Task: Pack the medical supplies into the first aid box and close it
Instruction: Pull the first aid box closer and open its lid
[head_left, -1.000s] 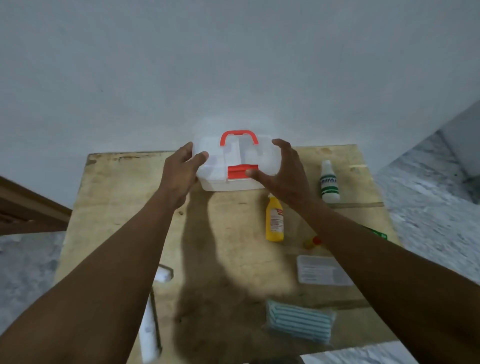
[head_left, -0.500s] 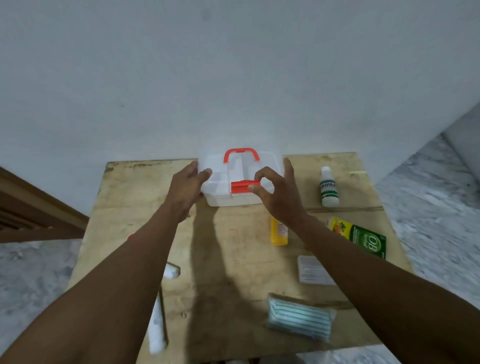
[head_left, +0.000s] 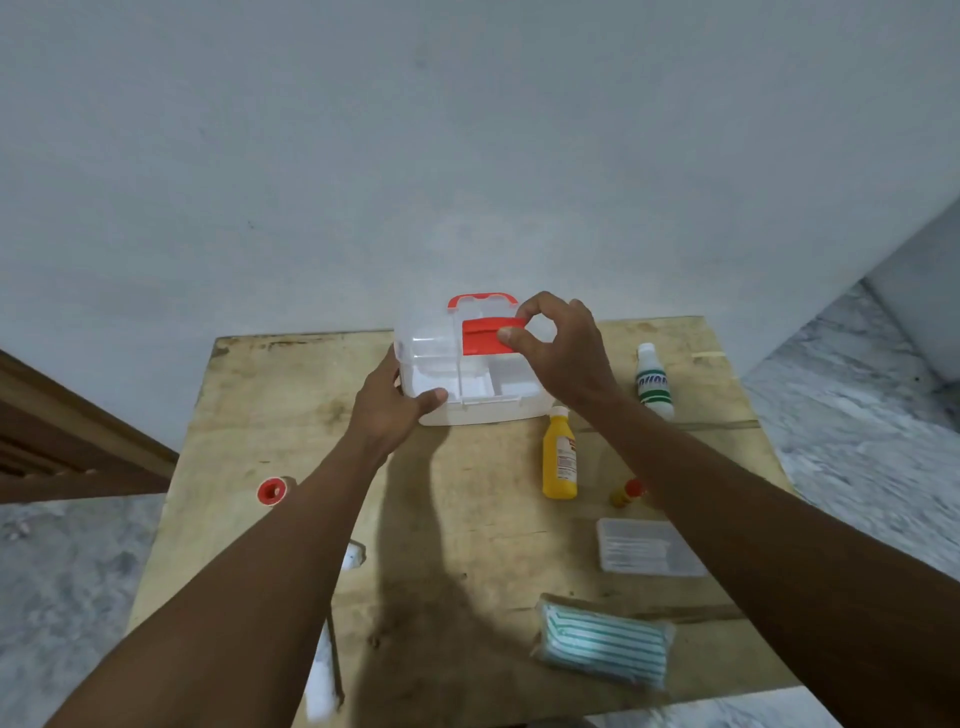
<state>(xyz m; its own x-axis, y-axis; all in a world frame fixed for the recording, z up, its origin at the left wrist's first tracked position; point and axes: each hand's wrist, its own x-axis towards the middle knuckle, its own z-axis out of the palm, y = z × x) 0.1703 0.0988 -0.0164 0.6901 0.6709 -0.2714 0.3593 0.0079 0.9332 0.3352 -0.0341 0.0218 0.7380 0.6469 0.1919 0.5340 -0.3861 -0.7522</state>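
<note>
Status: box (head_left: 483, 413) sits at the back of the table (head_left: 467, 519), close to the wall (head_left: 467, 156). Lid (head_left: 426, 338) is partly raised. My right hand (head_left: 566, 353) pinches the red latch (head_left: 480, 343) on the lid's front edge between thumb and forefinger. My left hand (head_left: 387, 410) grips the box's front-left corner, thumb on the front wall, pinning the base down. Tray inside looks bare, so I judge nothing is packed yet.

Risks from here:
- The latch is a thin flap. The pinch could slip or the flap could pivot, and the lid drops back.
- The wall is right behind. The lid may hit it before it is fully open, then fall shut once I let go. I may need to pull the box forward.
- If my left grip eases, the light base lifts or tips with the lid.
- Yellow bottle (head_left: 559, 460) lies just in front of the box's right corner, below my right wrist. White bottle (head_left: 653, 382) looks upright just beside that forearm. Lowering the arm could roll one and topple the other.
- Small red-capped bottle (head_left: 626, 492) is half hidden by my right arm and the tape roll (head_left: 271, 491) is off to the far left. Both are easy to miss.
- Clear flat case (head_left: 644, 545) and mask pack (head_left: 605, 642) are wide. If they don't sit flat inside, the lid won't latch.
</note>
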